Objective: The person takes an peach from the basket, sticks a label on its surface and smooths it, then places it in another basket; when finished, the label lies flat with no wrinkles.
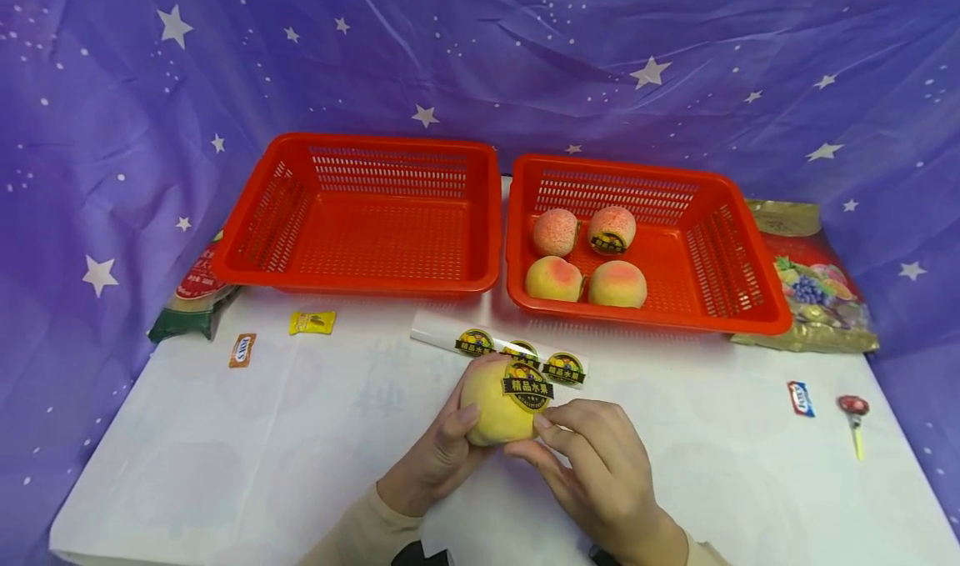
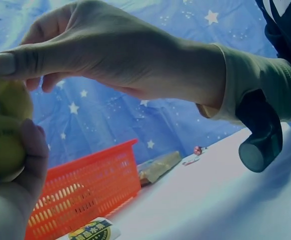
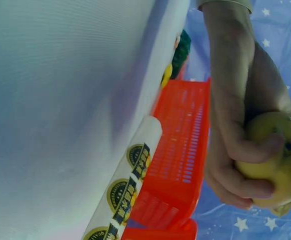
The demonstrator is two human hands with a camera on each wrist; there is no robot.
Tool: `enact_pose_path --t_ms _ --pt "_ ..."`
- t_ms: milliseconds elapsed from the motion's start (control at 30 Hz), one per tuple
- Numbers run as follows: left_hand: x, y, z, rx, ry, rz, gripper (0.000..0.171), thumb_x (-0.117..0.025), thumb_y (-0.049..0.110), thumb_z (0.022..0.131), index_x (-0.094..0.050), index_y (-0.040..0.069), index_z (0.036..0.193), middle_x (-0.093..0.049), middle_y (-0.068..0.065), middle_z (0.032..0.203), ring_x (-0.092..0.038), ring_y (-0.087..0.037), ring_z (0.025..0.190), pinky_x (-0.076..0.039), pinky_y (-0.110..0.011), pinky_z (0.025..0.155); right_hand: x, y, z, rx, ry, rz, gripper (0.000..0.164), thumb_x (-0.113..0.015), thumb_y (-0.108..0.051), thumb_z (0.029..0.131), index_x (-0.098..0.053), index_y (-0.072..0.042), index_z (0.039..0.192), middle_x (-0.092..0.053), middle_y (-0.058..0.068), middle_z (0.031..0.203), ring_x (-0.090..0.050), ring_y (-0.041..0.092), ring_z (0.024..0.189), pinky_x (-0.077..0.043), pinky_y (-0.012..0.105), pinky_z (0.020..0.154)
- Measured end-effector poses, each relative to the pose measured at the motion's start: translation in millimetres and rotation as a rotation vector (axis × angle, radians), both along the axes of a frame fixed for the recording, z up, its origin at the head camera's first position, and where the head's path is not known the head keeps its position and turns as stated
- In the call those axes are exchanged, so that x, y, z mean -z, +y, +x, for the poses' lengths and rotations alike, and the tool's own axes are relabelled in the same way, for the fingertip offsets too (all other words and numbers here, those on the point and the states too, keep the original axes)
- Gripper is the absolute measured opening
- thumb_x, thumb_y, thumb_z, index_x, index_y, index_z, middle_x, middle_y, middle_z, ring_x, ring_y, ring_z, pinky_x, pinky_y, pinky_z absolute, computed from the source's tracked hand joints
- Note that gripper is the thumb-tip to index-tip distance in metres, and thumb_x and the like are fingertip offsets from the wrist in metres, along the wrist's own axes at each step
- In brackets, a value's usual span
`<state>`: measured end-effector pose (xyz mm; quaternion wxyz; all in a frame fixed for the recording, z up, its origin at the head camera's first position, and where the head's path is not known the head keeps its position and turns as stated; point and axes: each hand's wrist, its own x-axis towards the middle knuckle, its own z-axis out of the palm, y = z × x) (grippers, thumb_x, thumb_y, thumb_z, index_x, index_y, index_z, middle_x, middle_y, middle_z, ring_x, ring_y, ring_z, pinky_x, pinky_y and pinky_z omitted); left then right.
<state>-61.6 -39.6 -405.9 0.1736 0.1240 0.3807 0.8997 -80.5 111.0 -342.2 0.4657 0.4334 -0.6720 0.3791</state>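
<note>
A yellow peach (image 1: 491,408) with a round black-and-gold fruit sticker (image 1: 528,387) on its upper right side is held above the table. My left hand (image 1: 444,449) grips it from the left, thumb on the near side. From the right, my right hand (image 1: 600,466) touches the peach with thumb and forefinger beside the sticker's lower edge. In the left wrist view, that right hand (image 2: 100,50) lays a straight thumb on the peach (image 2: 5,145). A white sticker strip (image 1: 442,330) with three stickers in sight lies just behind the peach.
A red basket (image 1: 360,283) stands at the back left. The right-hand red basket (image 1: 720,320) holds several peaches (image 1: 617,283). Bagged goods (image 1: 817,291) flank the baskets. Small wrapped sweets (image 1: 312,323) and a lollipop (image 1: 853,405) lie near the table's sides.
</note>
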Motion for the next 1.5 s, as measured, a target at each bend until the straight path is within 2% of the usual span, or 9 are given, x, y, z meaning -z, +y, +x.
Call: enact_pose_path --t_ms 300,533,700,833,967,1100,1200,1300,1500 --pt "2.6 0 -0.2 0.086 0.020 0.020 0.057 -0.042 0.046 0.086 -0.022 0.019 0.131 -0.039 -0.002 0.122 -0.046 -0.011 0.104 -0.041 -0.025 0.086 -2.8 5 1.2 -0.093 -0.180 0.161 0.047 -0.069 -0.029 0.073 -0.060 0.009 0.100 -0.061 0.021 0.101 -0.057 0.032 0.093 -0.041 0.036 0.088" --pt "6.4 2 -0.8 -0.014 0.048 -0.113 0.064 -0.038 0.060 0.085 -0.021 0.017 0.129 -0.037 -0.006 0.121 -0.044 -0.014 0.105 -0.038 -0.027 0.089 -0.7 4 -2.3 -0.051 -0.054 0.080 0.037 -0.072 -0.028 0.069 -0.066 0.005 0.086 -0.065 0.015 0.082 -0.059 0.026 0.074 -0.044 0.036 0.072" --pt "3.6 0 -2.3 -0.075 -0.010 -0.139 0.058 -0.042 0.045 0.090 -0.020 0.015 0.135 -0.031 -0.012 0.129 -0.041 -0.020 0.111 -0.037 -0.028 0.090 2.9 4 -4.0 -0.029 -0.061 0.015 0.028 -0.072 -0.024 0.071 -0.065 0.003 0.075 -0.061 0.011 0.069 -0.055 0.022 0.064 -0.043 0.032 0.063" --pt "-0.2 -3 -2.8 -0.161 -0.025 -0.173 0.051 -0.038 0.024 0.092 -0.018 0.013 0.138 -0.022 -0.013 0.138 -0.031 -0.024 0.123 -0.032 -0.029 0.097 11.7 11 0.7 0.016 -0.317 -0.026 0.025 -0.066 -0.020 0.079 -0.058 0.004 0.076 -0.053 0.004 0.067 -0.047 0.012 0.059 -0.039 0.019 0.055" --pt "-2.2 -3 -1.6 -0.175 0.047 -0.213 0.050 -0.030 0.014 0.088 -0.017 0.011 0.137 -0.020 -0.014 0.139 -0.027 -0.026 0.126 -0.032 -0.027 0.098 20.2 13 9.9 0.036 -0.847 0.018 0.014 -0.058 -0.012 0.086 -0.049 -0.005 0.093 -0.050 -0.004 0.070 -0.046 0.002 0.055 -0.037 0.014 0.048" --pt "1.3 0 -1.3 -0.183 0.163 -0.247 0.051 -0.029 0.017 0.086 -0.017 0.007 0.134 -0.028 -0.017 0.136 -0.030 -0.026 0.124 -0.030 -0.024 0.100 14.2 7 13.1 -0.034 -1.216 0.008 0.013 -0.052 -0.010 0.089 -0.041 -0.010 0.095 -0.049 -0.003 0.064 -0.049 0.007 0.050 -0.041 0.020 0.046" --pt "8.8 2 -2.8 -0.253 0.291 -0.316 0.053 -0.034 0.032 0.089 -0.018 0.002 0.129 -0.035 -0.018 0.131 -0.035 -0.026 0.121 -0.029 -0.024 0.100 8.8 4 13.4 -0.105 -1.331 -0.046 0.011 -0.049 -0.010 0.091 -0.038 -0.008 0.091 -0.045 0.001 0.057 -0.047 0.011 0.047 -0.040 0.023 0.044" --pt "15.3 4 -3.7 -0.300 0.373 -0.345 0.066 -0.044 0.048 0.087 -0.020 0.001 0.126 -0.039 -0.016 0.127 -0.041 -0.024 0.116 -0.035 -0.025 0.096 8.9 3 13.6 -0.075 -1.351 -0.034 0.018 -0.052 -0.014 0.089 -0.036 -0.008 0.090 -0.039 0.000 0.058 -0.041 0.006 0.046 -0.037 0.021 0.043" --pt "18.2 6 -2.8 -0.316 0.313 -0.345 0.064 -0.060 0.036 0.083 -0.025 0.004 0.126 -0.039 -0.015 0.126 -0.045 -0.024 0.111 -0.044 -0.025 0.086 4.3 -3 14.3 0.033 -1.276 0.014 0.028 -0.062 -0.015 0.083 -0.035 -0.006 0.089 -0.030 0.003 0.060 -0.026 -0.002 0.051 -0.029 0.018 0.042"
